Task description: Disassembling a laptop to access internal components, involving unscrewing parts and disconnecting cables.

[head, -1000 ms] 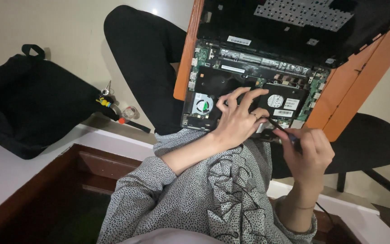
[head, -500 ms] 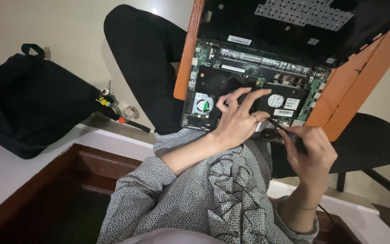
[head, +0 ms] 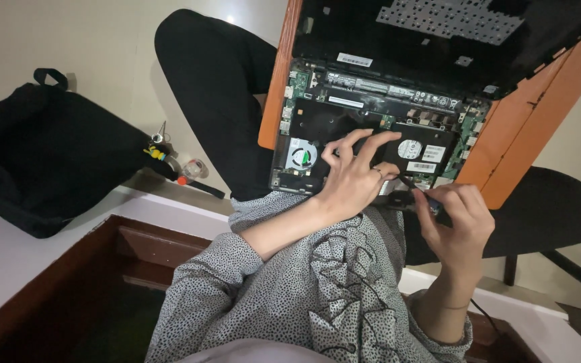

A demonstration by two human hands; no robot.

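Opened laptop under left hand, right hand beside w/ tool

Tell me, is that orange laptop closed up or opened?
Opened. The orange laptop's cover is off: circuit board, round fan and labelled drive lie bare, with the left hand resting on them.

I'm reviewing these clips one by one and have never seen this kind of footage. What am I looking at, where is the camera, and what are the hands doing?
There is one view, from a camera worn on the person's head, looking down at their lap. An opened laptop with an orange casing rests there, its circuit board and small fan exposed. The left hand presses its fingers on the black inner panel. The right hand holds a small dark tool; what kind is unclear. On the floor to the side lie a black bag and some small tools.
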